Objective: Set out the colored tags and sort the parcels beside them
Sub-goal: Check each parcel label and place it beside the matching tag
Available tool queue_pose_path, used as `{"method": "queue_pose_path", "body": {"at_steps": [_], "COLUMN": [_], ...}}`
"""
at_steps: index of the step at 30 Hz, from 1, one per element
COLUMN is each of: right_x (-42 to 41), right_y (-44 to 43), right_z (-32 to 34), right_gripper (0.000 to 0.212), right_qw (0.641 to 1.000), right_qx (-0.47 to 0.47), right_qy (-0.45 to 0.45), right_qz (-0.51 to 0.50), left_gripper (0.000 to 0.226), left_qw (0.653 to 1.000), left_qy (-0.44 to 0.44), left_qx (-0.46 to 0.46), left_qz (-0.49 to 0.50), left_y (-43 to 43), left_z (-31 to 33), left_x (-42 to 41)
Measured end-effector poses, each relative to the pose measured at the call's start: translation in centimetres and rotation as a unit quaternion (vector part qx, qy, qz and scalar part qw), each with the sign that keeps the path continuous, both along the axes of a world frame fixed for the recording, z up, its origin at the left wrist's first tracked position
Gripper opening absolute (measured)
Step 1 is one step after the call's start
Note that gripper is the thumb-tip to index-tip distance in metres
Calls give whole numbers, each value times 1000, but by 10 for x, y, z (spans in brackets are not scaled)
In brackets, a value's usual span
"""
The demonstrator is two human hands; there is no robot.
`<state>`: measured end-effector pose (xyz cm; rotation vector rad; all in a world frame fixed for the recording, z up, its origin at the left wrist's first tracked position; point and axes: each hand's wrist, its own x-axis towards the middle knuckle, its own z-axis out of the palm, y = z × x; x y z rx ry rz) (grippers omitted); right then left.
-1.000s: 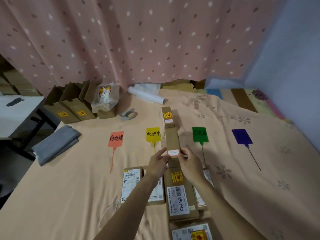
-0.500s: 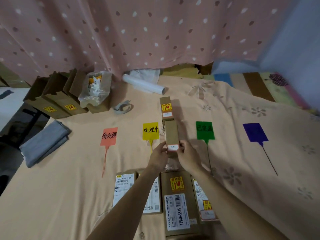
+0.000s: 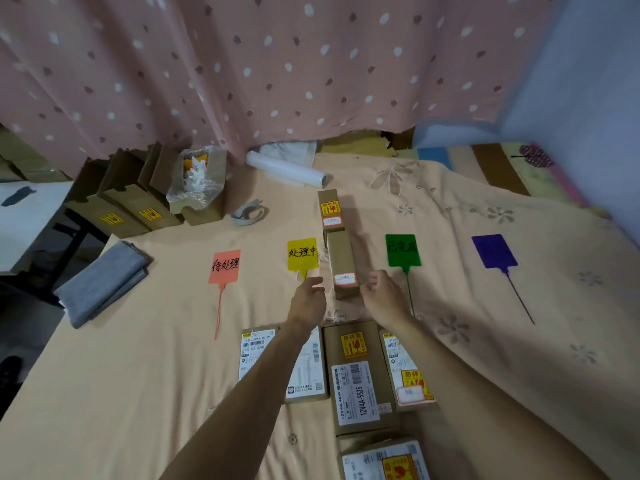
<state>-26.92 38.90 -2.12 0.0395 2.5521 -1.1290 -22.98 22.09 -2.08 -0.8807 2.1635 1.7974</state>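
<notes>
Long brown parcel lies just right of the yellow tag. Left hand and right hand flank its near end, fingers loosely curled, seemingly not touching.

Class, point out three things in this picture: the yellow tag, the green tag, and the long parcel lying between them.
yellow tag (image 3: 302,253), head view, on its written face.
green tag (image 3: 402,250), head view, on its flat head.
long parcel (image 3: 341,258), head view, on its bare cardboard top.

2 parcels end-to-end btwn 2 middle tags; more parcels nearer.
</notes>
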Motion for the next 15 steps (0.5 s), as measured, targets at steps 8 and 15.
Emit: {"method": "queue_pose_path", "body": {"at_steps": [8, 15], "right_x": [71, 168], "right_y": [18, 32], "right_z": [63, 100], "right_gripper": [43, 42], "right_qw": [1000, 999], "right_qx": [18, 4], "right_qy": [13, 30], "right_qz": [-9, -23], "left_gripper": [29, 20], "left_qw": [999, 995], "left_qy": [39, 79], "left_qx": [3, -16], "left_qz": [-14, -63], "left_y": [0, 6], "left_z": [66, 100], "left_x": [75, 168]}}
